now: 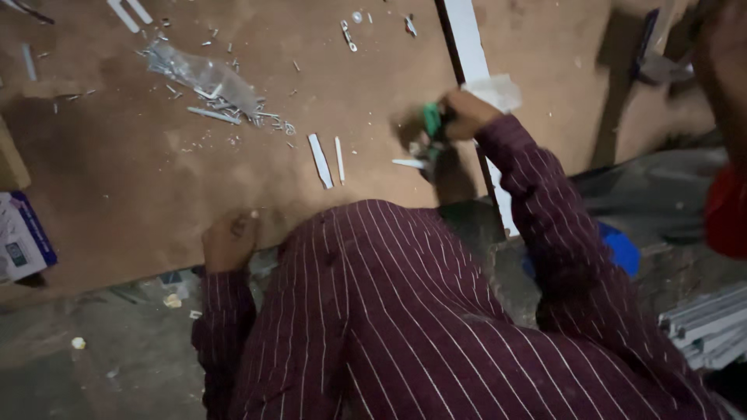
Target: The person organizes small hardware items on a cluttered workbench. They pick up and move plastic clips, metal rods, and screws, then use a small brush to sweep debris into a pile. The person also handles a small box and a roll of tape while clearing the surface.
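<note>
The right hand [464, 113] was clamped on a green tool [432, 120], pressed to the board [117, 179] beside a long white strip [471, 47] near its right edge. The left hand [229, 243] lay closed on the board's near edge, gripping nothing visible. Two short white pieces [327, 159] lay cut near the middle; a plastic bag [202, 74] and loose screws [261, 117] lay toward the far left, apparently unused.
</note>
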